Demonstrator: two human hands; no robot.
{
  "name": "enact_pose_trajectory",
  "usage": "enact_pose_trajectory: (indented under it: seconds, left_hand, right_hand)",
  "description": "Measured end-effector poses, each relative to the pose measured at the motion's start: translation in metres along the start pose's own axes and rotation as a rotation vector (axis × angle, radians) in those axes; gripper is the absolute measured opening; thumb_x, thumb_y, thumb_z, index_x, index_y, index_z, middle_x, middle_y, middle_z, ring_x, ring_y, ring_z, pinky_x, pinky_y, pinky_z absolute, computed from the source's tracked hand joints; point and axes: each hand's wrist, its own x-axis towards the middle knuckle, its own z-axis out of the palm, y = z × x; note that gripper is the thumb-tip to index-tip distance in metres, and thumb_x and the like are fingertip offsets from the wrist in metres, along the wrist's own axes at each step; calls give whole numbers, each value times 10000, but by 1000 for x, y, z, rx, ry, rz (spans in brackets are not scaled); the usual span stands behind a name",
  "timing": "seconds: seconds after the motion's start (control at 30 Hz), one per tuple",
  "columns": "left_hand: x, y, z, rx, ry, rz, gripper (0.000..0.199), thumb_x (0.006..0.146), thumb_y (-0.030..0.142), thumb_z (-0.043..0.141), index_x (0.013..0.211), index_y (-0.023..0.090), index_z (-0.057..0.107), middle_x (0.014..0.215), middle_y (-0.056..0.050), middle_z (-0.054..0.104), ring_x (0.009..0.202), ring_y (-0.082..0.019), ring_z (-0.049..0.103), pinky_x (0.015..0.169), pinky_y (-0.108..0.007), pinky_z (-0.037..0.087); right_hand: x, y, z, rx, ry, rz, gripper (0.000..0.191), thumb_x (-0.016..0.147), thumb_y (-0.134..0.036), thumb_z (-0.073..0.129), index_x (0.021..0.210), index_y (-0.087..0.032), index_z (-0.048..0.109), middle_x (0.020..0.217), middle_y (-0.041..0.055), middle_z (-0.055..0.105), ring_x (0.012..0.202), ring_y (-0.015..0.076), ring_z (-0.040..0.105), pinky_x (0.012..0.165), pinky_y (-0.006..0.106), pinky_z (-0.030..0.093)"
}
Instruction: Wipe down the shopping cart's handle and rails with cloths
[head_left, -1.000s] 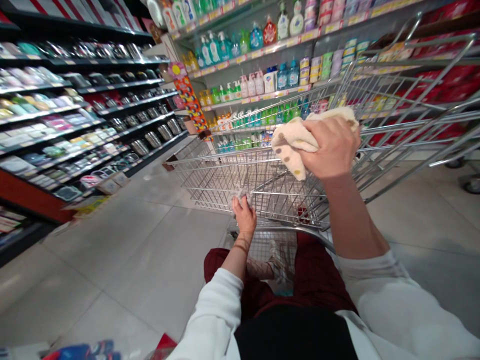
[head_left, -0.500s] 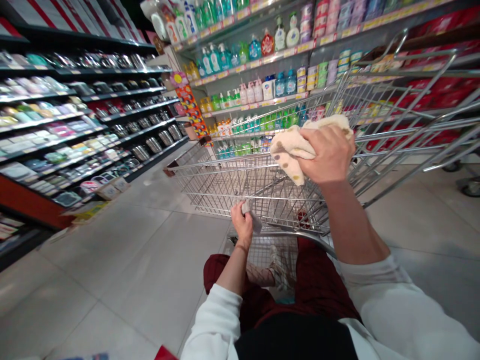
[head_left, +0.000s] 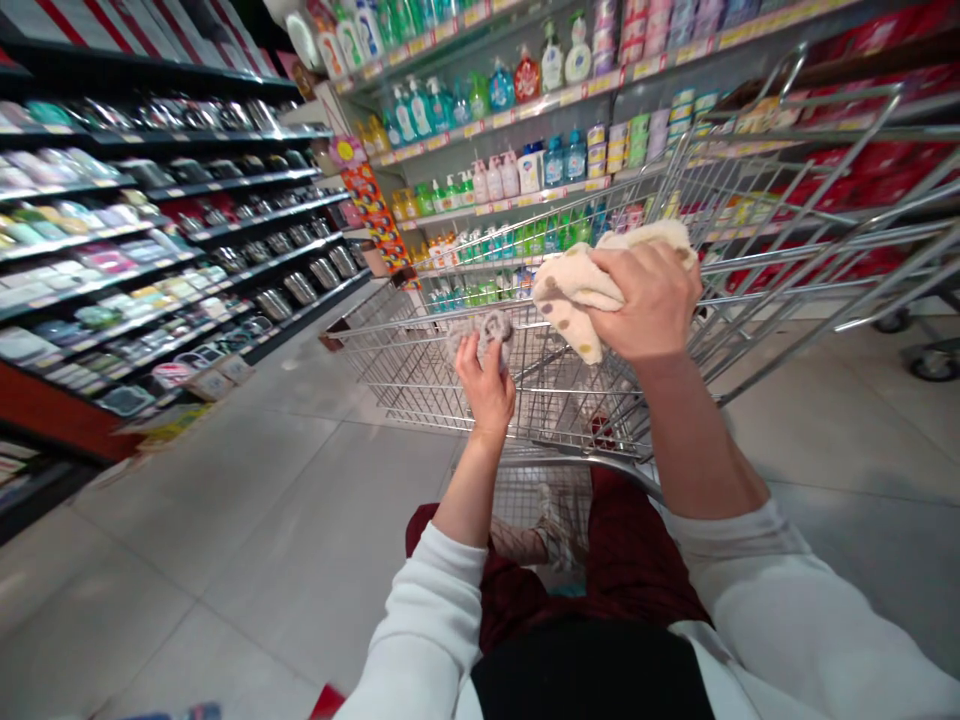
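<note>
My right hand [head_left: 652,295] is closed around a folded cream cloth [head_left: 574,290] with brown and yellowish spots, resting over the upper rails of a metal shopping cart [head_left: 420,370]. Farther left, my left hand [head_left: 486,385] grips a crumpled grey cloth [head_left: 495,327] at the cart's near side, with the fingers bent against it. Part of the grey cloth is behind the fingers. The wire basket spreads out below and beyond both hands.
Shelves of pump bottles [head_left: 502,85] stand behind the cart. Along the left runs a dark rack with metal pots [head_left: 300,287]. More cart frames [head_left: 825,225] extend to the right, with a caster wheel [head_left: 934,362] on the tiled floor [head_left: 247,530].
My left hand has risen and moved forward with the grey cloth, which now shows above the fingers. My right hand stays on the cream cloth almost in place.
</note>
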Motion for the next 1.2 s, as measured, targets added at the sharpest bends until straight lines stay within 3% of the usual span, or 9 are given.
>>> enact_pose_trajectory:
  seconds: [0.2, 0.43, 0.63, 0.77, 0.87, 0.93, 1.1, 1.13, 1.2]
  left_hand:
    - [-75, -39, 18, 60, -210, -50, 410, 768, 56, 575, 1139, 186, 692, 1355, -170, 570, 1400, -317, 459, 1214, -548, 354]
    - [-91, -43, 24, 73, -182, -45, 439, 815, 49, 521, 1193, 192, 691, 1372, -157, 552, 1420, -305, 437, 1227, -536, 345]
    - [-133, -61, 23, 202, -500, -88, 487, 836, -1, 495, 1237, 191, 691, 1261, -171, 607, 1336, -305, 514, 1126, -482, 469]
    - [-139, -64, 22, 216, -543, -105, 447, 809, -17, 500, 1153, 174, 714, 1223, -174, 609, 1286, -311, 526, 1087, -467, 492]
    - [-120, -58, 16, 203, -535, -105, 400, 782, 0, 531, 1084, 190, 711, 1170, -150, 618, 1187, -291, 558, 1022, -443, 520]
    - [-94, -50, 4, 153, -438, -87, 373, 779, 19, 541, 1062, 202, 700, 1165, -135, 620, 1167, -277, 557, 1028, -437, 502]
    - [17, -9, -42, 87, 21, -53, 324, 843, 116, 517, 1112, 233, 655, 1277, -124, 593, 1278, -295, 506, 1106, -479, 394]
    - [41, 2, -49, 96, 54, -51, 317, 872, 147, 504, 1141, 238, 647, 1302, -121, 592, 1295, -296, 498, 1109, -478, 385]
    - [83, 23, -59, 129, -30, -29, 286, 940, 247, 484, 1175, 258, 647, 1276, -102, 627, 1263, -285, 523, 1075, -453, 409]
  right_hand:
    - [0, 0, -1, 5, 17, 11, 425, 954, -572, 509, 1133, -267, 745, 1000, 104, 700, 1022, 278, 542, 912, 420, 303]
    - [-1, 0, -1, -7, 36, 5, 387, 949, -544, 553, 1139, -267, 747, 1002, 97, 718, 1039, 277, 566, 925, 408, 313]
    - [-2, 1, 0, -18, 49, -16, 384, 935, -547, 558, 1132, -268, 733, 988, 86, 703, 1028, 273, 563, 898, 403, 321]
    - [-2, 3, 3, -14, 22, -23, 366, 934, -530, 551, 1148, -274, 702, 989, 63, 675, 1030, 270, 541, 898, 403, 324]
    - [-2, 5, 7, 2, 21, -31, 384, 933, -527, 570, 1144, -232, 694, 979, 67, 645, 1029, 256, 526, 905, 396, 323]
    - [-2, 7, 11, 20, 58, -42, 415, 935, -543, 563, 1139, -207, 694, 955, 59, 623, 1021, 246, 519, 907, 391, 325]
    - [-3, 9, 13, 26, 99, -77, 447, 964, -554, 536, 1138, -178, 704, 951, 54, 626, 1000, 213, 504, 926, 385, 327]
    - [-3, 9, 12, 22, 89, -76, 444, 971, -544, 536, 1140, -168, 704, 958, 59, 628, 1008, 212, 500, 933, 385, 323]
    - [-3, 8, 9, 24, 58, -68, 409, 991, -498, 532, 1141, -156, 698, 978, 77, 630, 1041, 219, 492, 951, 389, 314]
